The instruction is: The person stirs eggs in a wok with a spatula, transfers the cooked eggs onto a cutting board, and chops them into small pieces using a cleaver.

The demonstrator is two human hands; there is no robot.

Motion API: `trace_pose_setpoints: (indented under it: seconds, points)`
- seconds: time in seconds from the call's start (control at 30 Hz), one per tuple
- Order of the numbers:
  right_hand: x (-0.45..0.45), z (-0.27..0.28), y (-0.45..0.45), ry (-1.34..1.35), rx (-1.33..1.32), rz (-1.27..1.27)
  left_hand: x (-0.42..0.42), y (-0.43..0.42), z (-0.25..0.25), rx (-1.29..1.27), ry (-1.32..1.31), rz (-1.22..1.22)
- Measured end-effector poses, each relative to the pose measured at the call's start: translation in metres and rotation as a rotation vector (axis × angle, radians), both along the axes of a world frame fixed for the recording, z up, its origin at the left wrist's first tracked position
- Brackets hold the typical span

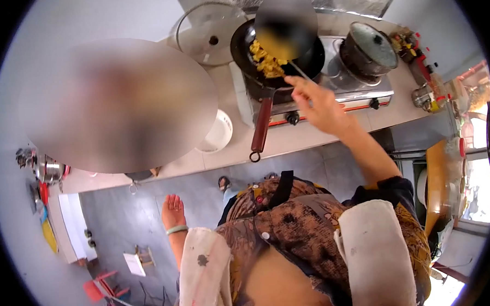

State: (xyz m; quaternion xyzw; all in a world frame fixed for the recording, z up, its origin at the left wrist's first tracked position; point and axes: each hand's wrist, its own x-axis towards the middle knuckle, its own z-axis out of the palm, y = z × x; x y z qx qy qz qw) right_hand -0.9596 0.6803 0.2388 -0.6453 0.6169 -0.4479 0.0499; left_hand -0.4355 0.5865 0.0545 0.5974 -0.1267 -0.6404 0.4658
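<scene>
A dark wok [240, 52] with a reddish-brown handle [262, 125] sits on the gas stove [383, 95], with yellow food pieces [267, 63] in it. Over the wok's near right side, my right hand [320, 105] holds the thin metal handle of a utensil [299, 69], fingers closed round it. The utensil's far end is hidden by a blurred patch. My left hand [173, 211] hangs below the counter's front edge, palm up, fingers spread slightly, with nothing in it and a bracelet at the wrist.
A lidded pot [373, 48] stands on the right burner. Left of the wok, a glass lid [213, 28] leans by the wall. A white bowl [217, 133] is on the counter [196, 165]. Bottles and jars [425, 74] line the right end. A large blur hides the left counter.
</scene>
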Motion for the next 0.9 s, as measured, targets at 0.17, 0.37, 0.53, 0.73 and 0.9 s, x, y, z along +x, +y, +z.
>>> trace_pose_setpoints:
  seconds: [0.17, 0.37, 0.53, 0.73, 0.9]
  points:
    - [0.067, 0.008, -0.022, -0.113, 0.12, 0.277, -0.057, -0.009, 0.047, -0.304, -0.188, -0.183]
    - [0.123, 0.011, -0.063, -0.066, 0.135, 0.364, -0.164, -0.036, 0.147, -0.783, -0.289, -0.507]
    - [0.18, -0.002, -0.11, 0.046, 0.247, 0.447, -0.181, -0.07, 0.164, -1.14, -0.347, -0.74]
    - [0.273, -0.025, -0.185, -0.015, 0.292, 0.453, -0.115, -0.131, 0.137, -0.826, 0.014, -0.628]
    - [0.373, -0.022, -0.271, 0.007, 0.414, 0.592, -0.005, -0.205, 0.117, -0.663, 0.082, -0.436]
